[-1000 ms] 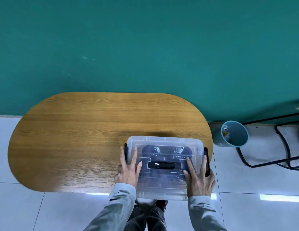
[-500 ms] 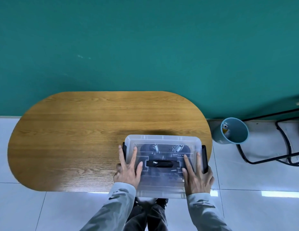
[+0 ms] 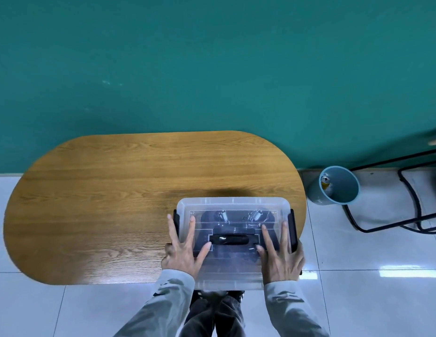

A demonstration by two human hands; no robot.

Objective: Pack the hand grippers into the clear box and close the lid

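Now the clear box (image 3: 232,242) sits at the bench's (image 3: 114,203) four o'clock edge, lid (image 3: 232,205) on, hand grippers (image 3: 236,218) inside. Left hand (image 3: 184,251) at nine o'clock and right hand (image 3: 279,254) at three o'clock press flat on the lid, fingers straight and spread wide.

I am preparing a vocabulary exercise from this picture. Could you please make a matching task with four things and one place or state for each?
Things:
1. hand grippers
2. left hand
3. blue bin
4. black carry handle

Places or states:
A. on the floor beside the table
B. inside the clear box
C. in the middle of the lid
D. flat on the lid, fingers straight

Pairs: 1-B, 2-D, 3-A, 4-C
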